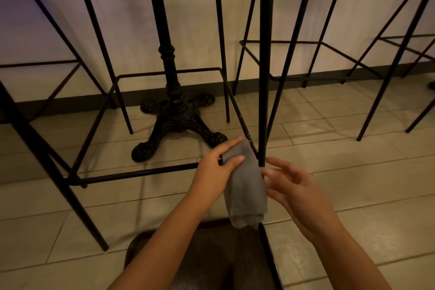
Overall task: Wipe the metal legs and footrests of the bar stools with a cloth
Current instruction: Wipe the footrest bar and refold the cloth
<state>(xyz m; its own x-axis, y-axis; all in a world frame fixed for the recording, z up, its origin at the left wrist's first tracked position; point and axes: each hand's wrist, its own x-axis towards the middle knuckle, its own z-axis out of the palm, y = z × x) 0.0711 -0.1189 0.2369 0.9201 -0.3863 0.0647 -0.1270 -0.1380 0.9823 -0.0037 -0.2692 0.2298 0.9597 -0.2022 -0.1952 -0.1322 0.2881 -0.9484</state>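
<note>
A grey cloth [246, 186] hangs folded around the front right leg [265, 77] of the nearest black bar stool, at the corner where its footrest bar [131, 174] meets the leg. My left hand [217, 169] pinches the cloth's upper part between thumb and fingers. Just right of the cloth, my right hand [294, 183] hovers with its fingers loosely spread, the fingertips close to the cloth's edge. The leg's lower part is hidden behind the cloth.
An ornate black cast-iron table base [175, 122] stands inside the stool's frame, against the wall. More thin-legged black stools stand at the left [30, 129] and right [313, 59]. Pale floor tiles [353, 148] lie all around. A dark seat [211, 254] sits below my arms.
</note>
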